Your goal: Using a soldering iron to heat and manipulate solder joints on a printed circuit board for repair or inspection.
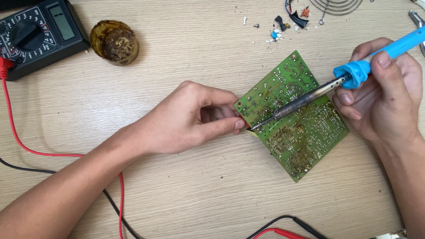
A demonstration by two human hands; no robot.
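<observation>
A green circuit board (305,132) lies solder side up on the wooden table, turned like a diamond. My left hand (190,117) pinches its left corner between thumb and fingers. My right hand (385,95) grips a soldering iron with a blue handle (367,64). The iron's dark metal shaft (301,102) slants down to the left across the board, and its tip (254,128) touches the board's left edge close to my left fingertips.
A black multimeter (33,35) sits at the top left, with red (26,141) and black (110,203) leads trailing along the table. A small brown-stained flux tin (115,42) stands beside it. Small loose parts (283,24) and a wire coil (336,6) lie at the top right.
</observation>
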